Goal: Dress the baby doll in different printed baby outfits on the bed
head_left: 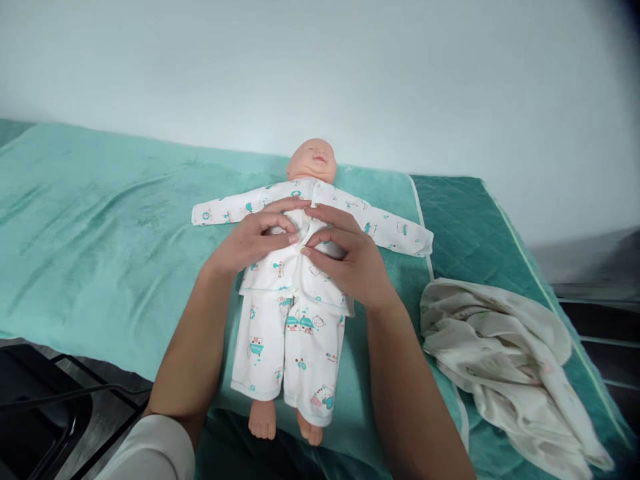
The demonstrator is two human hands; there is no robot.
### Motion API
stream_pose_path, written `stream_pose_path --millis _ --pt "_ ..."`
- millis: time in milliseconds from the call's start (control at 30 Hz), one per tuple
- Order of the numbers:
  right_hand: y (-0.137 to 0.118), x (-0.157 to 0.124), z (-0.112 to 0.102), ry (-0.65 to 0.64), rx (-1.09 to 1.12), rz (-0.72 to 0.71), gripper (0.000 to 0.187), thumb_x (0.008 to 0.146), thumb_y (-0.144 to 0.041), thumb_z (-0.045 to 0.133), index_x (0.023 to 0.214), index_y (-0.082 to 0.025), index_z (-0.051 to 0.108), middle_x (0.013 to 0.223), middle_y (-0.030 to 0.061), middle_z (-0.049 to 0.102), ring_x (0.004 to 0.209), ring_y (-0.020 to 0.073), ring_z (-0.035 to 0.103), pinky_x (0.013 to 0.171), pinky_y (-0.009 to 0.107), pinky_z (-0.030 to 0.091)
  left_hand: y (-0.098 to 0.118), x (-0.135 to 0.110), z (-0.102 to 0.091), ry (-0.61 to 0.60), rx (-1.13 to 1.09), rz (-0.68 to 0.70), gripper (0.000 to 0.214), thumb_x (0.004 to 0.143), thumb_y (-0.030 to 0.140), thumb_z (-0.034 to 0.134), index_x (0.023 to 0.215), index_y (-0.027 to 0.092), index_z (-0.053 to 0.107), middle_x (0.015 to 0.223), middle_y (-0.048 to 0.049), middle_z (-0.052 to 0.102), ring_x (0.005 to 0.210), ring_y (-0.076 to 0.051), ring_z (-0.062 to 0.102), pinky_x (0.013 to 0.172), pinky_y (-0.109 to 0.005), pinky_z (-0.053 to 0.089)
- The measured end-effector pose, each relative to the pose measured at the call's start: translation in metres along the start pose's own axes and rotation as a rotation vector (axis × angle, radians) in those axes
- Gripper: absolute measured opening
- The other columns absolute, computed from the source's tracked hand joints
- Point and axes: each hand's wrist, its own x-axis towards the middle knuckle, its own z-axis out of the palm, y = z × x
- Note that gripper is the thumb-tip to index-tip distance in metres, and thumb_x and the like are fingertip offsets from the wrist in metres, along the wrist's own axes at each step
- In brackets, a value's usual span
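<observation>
A baby doll (314,162) lies on its back, head toward the wall, dressed in a white printed shirt (323,287) and matching trousers (260,350). Its sleeves stretch out to both sides, and the bare feet show below the trouser legs. Over the chest, my left hand (260,230) pinches one front edge of the shirt between thumb and fingers. My right hand (345,250) grips the other edge close beside it, thumb and fingertips at the front opening. The fabric bunches up between both hands. Whatever fastener lies under the fingertips is mostly hidden.
A light green blanket (110,247) covers the bed, over a darker green quilted cover (460,227) at the right. A crumpled cream cloth (495,360) lies right of the doll. The white wall (320,73) stands behind. A black chair (45,407) is at lower left.
</observation>
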Motion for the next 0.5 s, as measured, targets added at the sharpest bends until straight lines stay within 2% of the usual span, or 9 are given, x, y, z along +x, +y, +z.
stream_pose_path --millis 100,167,333,500 --pt "0.0013 -0.0002 -0.0016 -0.008 0.02 0.01 0.006 0.09 -0.024 0.074 0.086 -0.028 0.072 0.142 0.002 0.068 0.144 0.0269 0.054 0.123 0.054 0.042 0.0003 -0.0006 -0.0006 -0.016 0.042 -0.023 0.02 0.09 0.043 0.074 0.084 0.024 0.072 0.16 -0.0025 0.054 0.155 -0.033 0.04 0.112 -0.05 0.051" --pt "0.0017 -0.0002 -0.0023 -0.011 0.043 0.012 0.006 0.091 -0.025 0.074 0.086 -0.028 0.073 0.143 0.0024 0.068 0.144 0.0261 0.054 0.123 0.053 0.042 0.0003 -0.0008 -0.0013 -0.062 0.099 -0.017 0.018 0.088 0.043 0.076 0.086 0.025 0.075 0.163 -0.0011 0.049 0.158 -0.033 0.034 0.109 -0.048 0.054" --pt "0.0017 0.0001 -0.0026 -0.011 0.075 0.008 0.006 0.091 -0.026 0.075 0.086 -0.028 0.073 0.142 0.0031 0.068 0.142 0.0262 0.055 0.122 0.053 0.043 -0.0013 -0.001 -0.0031 -0.081 0.18 0.034 0.015 0.089 0.041 0.076 0.087 0.027 0.076 0.163 0.001 0.049 0.159 -0.03 0.033 0.123 -0.052 0.042" --pt "-0.0002 0.0004 -0.0028 -0.015 0.079 0.015 0.005 0.09 -0.027 0.075 0.085 -0.029 0.073 0.142 0.0025 0.068 0.142 0.027 0.055 0.122 0.054 0.043 -0.0025 0.0 -0.003 -0.085 0.177 0.05 0.017 0.091 0.043 0.074 0.086 0.027 0.076 0.162 0.0007 0.05 0.158 -0.028 0.035 0.124 -0.052 0.041"
